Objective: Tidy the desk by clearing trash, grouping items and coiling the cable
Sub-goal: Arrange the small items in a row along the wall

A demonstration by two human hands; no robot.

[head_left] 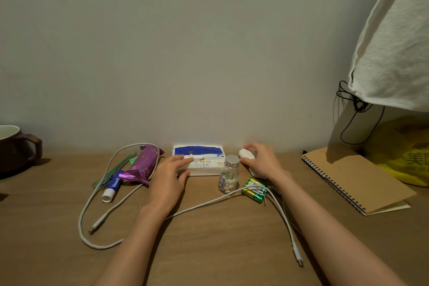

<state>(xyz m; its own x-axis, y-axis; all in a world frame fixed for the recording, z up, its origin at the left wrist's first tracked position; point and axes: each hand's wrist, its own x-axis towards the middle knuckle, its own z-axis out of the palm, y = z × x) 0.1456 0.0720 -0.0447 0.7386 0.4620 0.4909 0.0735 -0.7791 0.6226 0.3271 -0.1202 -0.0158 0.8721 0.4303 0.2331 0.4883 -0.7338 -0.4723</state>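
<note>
Head view: right hand grips a white oval, cable sprawls across the desk

The white cable lies uncoiled on the wooden desk. It loops round the purple wrapper at left, runs under the left forearm, crosses the green batteries, and ends in a plug near the front right. It lies nearer the person than both hands, well short of their fingers.

The right hand curls its fingers round a small white oval object by the wall. The left hand rests straight fingers on the left end of the tissue pack, thumb along its front edge. A silver-capped bottle stands between the hands, just in front of the pack.

Beside the wrapper lie a lip balm stick and a green utensil. A mug sits far left and a spiral notebook and yellow bag far right.
</note>
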